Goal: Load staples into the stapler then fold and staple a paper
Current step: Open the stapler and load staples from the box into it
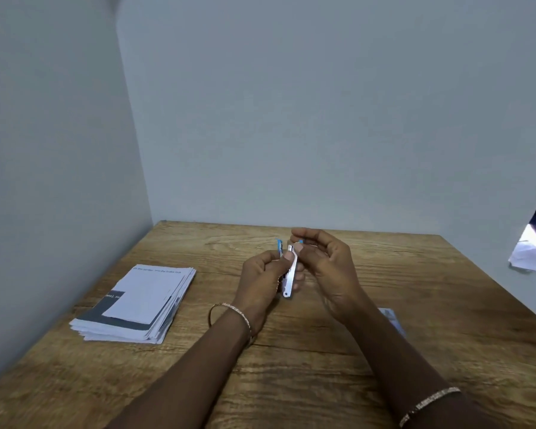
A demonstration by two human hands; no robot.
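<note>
A small stapler [290, 274] with a silver metal channel and blue plastic parts is held upright above the middle of the wooden table [291, 351]. My left hand [265, 278] grips its lower body from the left. My right hand [325, 267] pinches the stapler's top end between thumb and forefinger. The stapler looks hinged open, with a blue piece sticking up on the left of the metal channel. No staples can be made out. A stack of printed paper sheets [136, 305] lies on the table to the left.
Grey walls meet at the table's back left corner. A small pale packet [392, 320] lies on the table behind my right forearm, partly hidden. Crumpled white paper [531, 258] sits beyond the table's right edge. Both wrists wear bangles.
</note>
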